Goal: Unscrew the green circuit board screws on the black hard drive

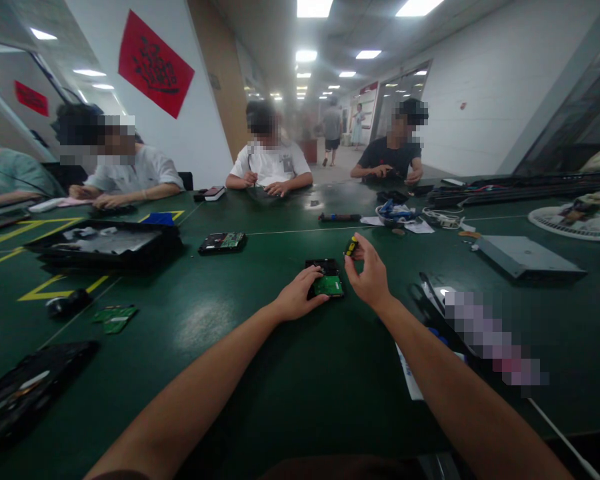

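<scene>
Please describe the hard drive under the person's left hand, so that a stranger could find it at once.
On the green table, follow the two bare forearms to the hands. The hard drive lies under the left hand, green circuit board up. A second drive lies farther left, untouched.
</scene>
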The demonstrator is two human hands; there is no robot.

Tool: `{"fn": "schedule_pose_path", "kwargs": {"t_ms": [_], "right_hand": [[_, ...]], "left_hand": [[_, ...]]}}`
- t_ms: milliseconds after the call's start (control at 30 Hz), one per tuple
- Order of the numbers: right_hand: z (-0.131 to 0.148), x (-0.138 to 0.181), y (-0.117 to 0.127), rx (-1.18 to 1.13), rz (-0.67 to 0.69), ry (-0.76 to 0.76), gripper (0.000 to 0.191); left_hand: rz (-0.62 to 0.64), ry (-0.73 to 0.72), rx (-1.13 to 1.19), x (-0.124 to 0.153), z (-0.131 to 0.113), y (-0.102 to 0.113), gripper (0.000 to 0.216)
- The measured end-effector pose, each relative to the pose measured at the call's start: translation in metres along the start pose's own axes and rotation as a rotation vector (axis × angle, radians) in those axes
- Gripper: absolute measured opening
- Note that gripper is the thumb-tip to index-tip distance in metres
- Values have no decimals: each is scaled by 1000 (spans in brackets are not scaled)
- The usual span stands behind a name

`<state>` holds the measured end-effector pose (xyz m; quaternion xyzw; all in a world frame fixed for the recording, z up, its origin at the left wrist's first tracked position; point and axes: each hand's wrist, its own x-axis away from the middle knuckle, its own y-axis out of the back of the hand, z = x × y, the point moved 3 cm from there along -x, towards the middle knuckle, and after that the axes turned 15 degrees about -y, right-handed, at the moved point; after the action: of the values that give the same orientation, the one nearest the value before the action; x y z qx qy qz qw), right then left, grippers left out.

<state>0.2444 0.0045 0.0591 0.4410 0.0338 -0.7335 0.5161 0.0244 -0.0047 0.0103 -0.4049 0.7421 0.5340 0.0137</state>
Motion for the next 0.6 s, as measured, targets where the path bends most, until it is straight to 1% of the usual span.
{"fn": "schedule_pose_path", "kwargs": {"t_ms": [100,267,600], "right_hand": [[1,-1,1,22,-12,3,59],[2,0,2,6,18,15,62],[0,0,0,11,10,5,61]], "left_hand": [[-7,-1,-1,0,0,0,64],[-4,1,1,0,0,0,63],[11,7,-15,1,3,-2,65]]}}
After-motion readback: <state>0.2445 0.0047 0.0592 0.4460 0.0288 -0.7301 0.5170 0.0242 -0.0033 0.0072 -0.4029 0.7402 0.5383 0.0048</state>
